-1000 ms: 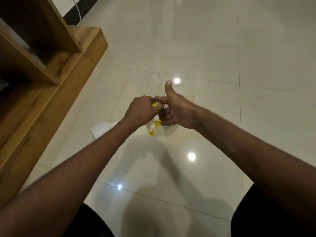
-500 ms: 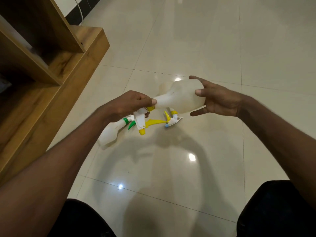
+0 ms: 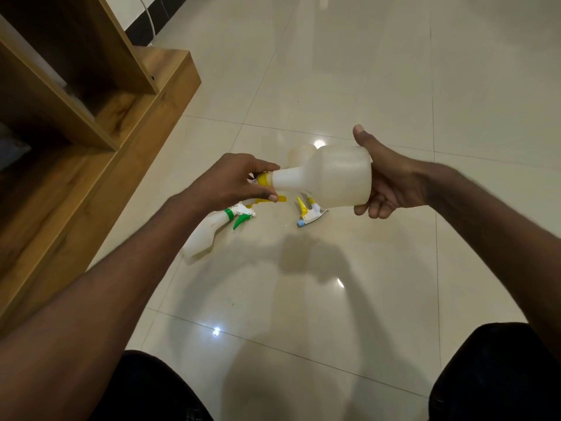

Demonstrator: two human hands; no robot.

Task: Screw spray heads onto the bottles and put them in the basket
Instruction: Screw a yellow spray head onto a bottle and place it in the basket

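I hold a translucent white bottle sideways above the floor. My right hand grips its wide base, thumb up. My left hand grips the yellow spray head at the bottle's neck; its trigger shows yellow below my fingers. On the floor beneath lie a white bottle with a green spray head and a loose yellow and white spray head. Another translucent bottle shows partly behind the held one. No basket is in view.
A wooden shelf unit fills the left side, its base reaching out over the glossy cream tiled floor. My dark-clothed knees are at the bottom edge.
My right hand has closed round the bottle's base and turned it, thumb now up. The bottle sits slightly lower and nearer. My left hand stays on the yellow spray head.
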